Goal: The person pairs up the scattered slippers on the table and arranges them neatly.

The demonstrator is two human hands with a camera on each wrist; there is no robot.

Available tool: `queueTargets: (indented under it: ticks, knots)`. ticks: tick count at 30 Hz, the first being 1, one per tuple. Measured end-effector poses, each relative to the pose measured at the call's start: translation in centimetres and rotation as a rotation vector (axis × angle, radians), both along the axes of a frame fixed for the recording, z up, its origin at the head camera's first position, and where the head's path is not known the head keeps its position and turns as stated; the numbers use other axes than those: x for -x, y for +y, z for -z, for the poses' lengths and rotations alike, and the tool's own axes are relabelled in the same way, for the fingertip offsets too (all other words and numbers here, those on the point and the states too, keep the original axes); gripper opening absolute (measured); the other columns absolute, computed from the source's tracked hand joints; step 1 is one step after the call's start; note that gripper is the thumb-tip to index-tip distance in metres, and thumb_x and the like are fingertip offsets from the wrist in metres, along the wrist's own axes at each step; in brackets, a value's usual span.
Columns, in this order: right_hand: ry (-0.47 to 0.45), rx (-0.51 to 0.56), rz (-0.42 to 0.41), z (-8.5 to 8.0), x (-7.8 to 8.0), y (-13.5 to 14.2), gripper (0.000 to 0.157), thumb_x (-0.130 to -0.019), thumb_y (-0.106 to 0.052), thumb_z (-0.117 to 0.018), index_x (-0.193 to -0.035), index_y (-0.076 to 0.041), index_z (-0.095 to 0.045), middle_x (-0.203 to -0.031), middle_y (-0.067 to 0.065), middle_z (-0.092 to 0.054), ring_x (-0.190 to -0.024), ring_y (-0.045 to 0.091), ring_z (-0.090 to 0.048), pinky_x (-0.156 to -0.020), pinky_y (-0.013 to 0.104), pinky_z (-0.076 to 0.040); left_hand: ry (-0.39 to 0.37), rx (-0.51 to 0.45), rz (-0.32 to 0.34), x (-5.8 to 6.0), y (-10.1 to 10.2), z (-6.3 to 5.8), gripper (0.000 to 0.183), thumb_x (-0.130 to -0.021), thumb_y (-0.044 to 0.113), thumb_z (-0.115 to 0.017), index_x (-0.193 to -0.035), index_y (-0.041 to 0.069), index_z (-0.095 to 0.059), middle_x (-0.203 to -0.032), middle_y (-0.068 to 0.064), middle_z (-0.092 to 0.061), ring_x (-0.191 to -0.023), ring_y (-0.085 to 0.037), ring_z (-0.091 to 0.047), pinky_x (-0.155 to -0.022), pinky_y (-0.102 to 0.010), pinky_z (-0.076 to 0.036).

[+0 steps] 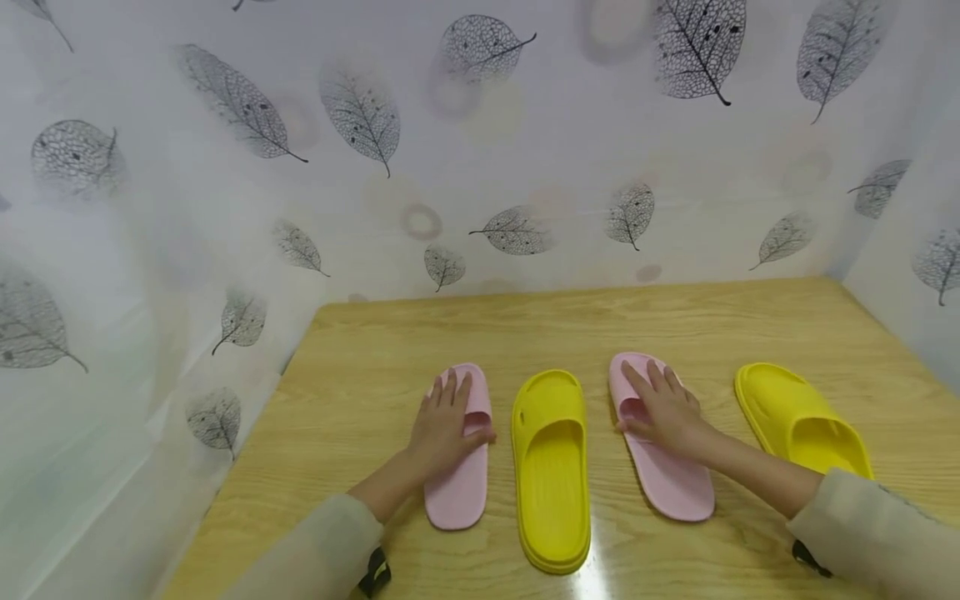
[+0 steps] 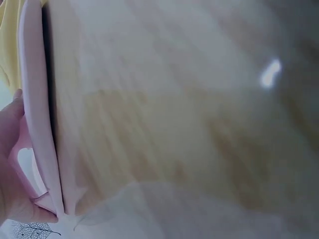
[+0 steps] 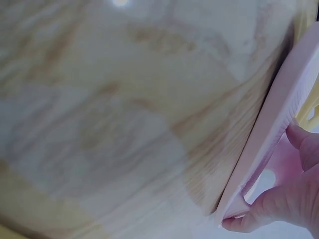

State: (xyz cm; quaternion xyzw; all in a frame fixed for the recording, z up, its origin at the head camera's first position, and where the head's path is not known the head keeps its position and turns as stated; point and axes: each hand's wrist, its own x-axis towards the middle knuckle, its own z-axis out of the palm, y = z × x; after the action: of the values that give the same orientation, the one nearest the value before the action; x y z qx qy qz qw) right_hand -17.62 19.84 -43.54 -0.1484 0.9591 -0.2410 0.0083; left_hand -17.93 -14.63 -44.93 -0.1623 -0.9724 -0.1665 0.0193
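Two pink slippers lie apart on the wood-grain table. My left hand (image 1: 444, 429) lies over the strap of the left pink slipper (image 1: 459, 500), thumb at its right edge. In the left wrist view that slipper's sole (image 2: 35, 74) stands edge-on, with thumb and a finger at its rim. Over the strap of the right pink slipper (image 1: 678, 487), my right hand (image 1: 671, 414) grips it, thumb toward the left edge. The right wrist view shows this sole (image 3: 279, 119) between thumb and fingers. Both palms hide part of the straps.
Between the pink slippers stands a yellow slipper (image 1: 555, 500), toe away from me. Another yellow slipper (image 1: 787, 404) sits angled at the right, partly behind my right forearm. Leaf-patterned sheeting (image 1: 517, 167) rises behind and beside the wooden table (image 1: 570, 321).
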Motion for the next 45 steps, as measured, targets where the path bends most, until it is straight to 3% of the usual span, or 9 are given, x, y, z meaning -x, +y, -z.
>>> queueTargets:
  ticks: [18, 45]
  knots:
    - [0.001, 0.008, -0.018, -0.1, 1.1, -0.2, 0.082, -0.082, -0.034, -0.072, -0.145, -0.003, -0.028, -0.144, 0.042, -0.017, -0.13, 0.064, -0.013, -0.09, 0.08, -0.021, -0.041, 0.005, 0.001, 1.0, 0.5, -0.5, 0.098, -0.082, 0.057, -0.063, -0.151, 0.005, -0.018, -0.154, -0.027, -0.013, -0.141, -0.046, -0.013, -0.11, -0.062, -0.016]
    - [0.028, -0.008, -0.025, -0.1, 2.6, -0.7, 0.081, -0.08, -0.033, -0.074, -0.142, -0.004, -0.031, -0.142, 0.043, -0.02, -0.127, 0.064, -0.019, -0.086, 0.08, -0.026, -0.086, 0.03, -0.002, 2.7, 0.9, -0.4, 0.1, -0.083, 0.061, -0.059, -0.152, 0.007, -0.012, -0.155, -0.025, -0.008, -0.143, -0.042, -0.01, -0.113, -0.058, -0.013]
